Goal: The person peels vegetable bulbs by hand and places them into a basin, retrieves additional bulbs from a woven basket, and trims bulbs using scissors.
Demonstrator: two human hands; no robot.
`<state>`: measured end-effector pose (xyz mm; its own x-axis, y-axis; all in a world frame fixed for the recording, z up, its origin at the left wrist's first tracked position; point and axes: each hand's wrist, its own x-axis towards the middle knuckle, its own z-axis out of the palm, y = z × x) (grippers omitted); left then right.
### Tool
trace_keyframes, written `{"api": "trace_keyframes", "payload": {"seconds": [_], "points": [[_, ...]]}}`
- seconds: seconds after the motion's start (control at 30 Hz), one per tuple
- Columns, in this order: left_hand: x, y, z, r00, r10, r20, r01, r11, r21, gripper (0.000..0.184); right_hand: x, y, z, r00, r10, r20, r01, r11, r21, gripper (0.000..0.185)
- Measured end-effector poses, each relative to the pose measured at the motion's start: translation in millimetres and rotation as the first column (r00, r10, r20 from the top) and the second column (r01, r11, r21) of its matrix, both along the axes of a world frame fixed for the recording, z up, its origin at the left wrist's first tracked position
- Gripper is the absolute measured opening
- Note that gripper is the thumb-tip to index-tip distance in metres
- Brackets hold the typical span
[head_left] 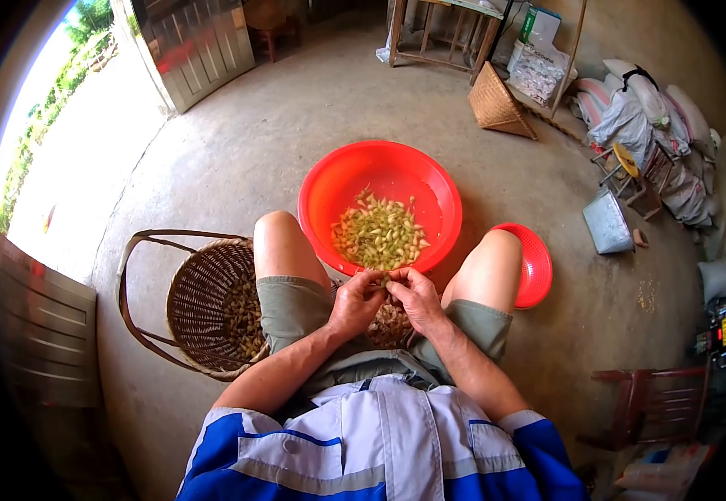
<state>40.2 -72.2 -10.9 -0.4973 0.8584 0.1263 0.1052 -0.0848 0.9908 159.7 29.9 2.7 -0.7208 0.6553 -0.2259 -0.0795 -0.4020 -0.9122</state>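
My left hand (pixel 354 304) and my right hand (pixel 418 301) meet between my knees, just over the near rim of a red plastic basin (pixel 317 188). Fingertips of both hands are pinched together on a small greenish piece (pixel 386 282), mostly covered by the fingers; its exact kind does not show. In the basin lies a heap of pale yellow-green, bulb-like pieces (pixel 379 234) with pointed ends. Below my hands, between my thighs, is a pile of brownish husk-like scraps (pixel 389 326), partly hidden by my wrists.
On my left stands a dark wicker basket (pixel 192 292) with a tall handle, holding brownish pieces (pixel 244 317). A smaller red basket (pixel 536 267) sits beside my right knee. Farther right are a metal bucket (pixel 607 223), stacked sacks (pixel 647 108) and a wooden chair (pixel 651 405).
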Motion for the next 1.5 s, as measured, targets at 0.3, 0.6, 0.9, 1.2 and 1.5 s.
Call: {"api": "trace_keyframes", "payload": {"seconds": [0.3, 0.6, 0.9, 1.2, 1.5], "points": [[-1.9, 0.3, 0.0, 0.996, -0.021, 0.086, 0.024, 0.999, -0.035, 0.029, 0.1, -0.4, 3.2, 1.000, 0.007, 0.001, -0.007, 1.000, -0.004, 0.015], [-3.8, 0.7, 4.6, 0.960, -0.050, 0.277, 0.057, 0.998, -0.014, 0.032, -0.7, -1.9, 5.1, 1.000, 0.001, -0.003, -0.001, 0.995, 0.101, 0.016], [-9.2, 0.3, 19.5, 0.831, -0.067, 0.553, 0.125, 0.990, -0.068, 0.029, -1.3, -7.1, 3.3, 0.996, -0.062, 0.064, 0.025, 0.882, 0.471, 0.013], [-28.2, -0.6, 28.5, 0.479, -0.061, 0.876, 0.104, 0.994, 0.012, 0.030, 5.2, -3.0, 20.7, 0.980, -0.166, 0.113, 0.061, 0.783, 0.618, 0.011], [-27.6, -1.5, 28.9, 0.481, -0.116, 0.869, 0.157, 0.987, 0.045, 0.021, 4.0, -5.5, 20.7, 0.985, -0.146, 0.090, 0.050, 0.746, 0.664, 0.009]]}}
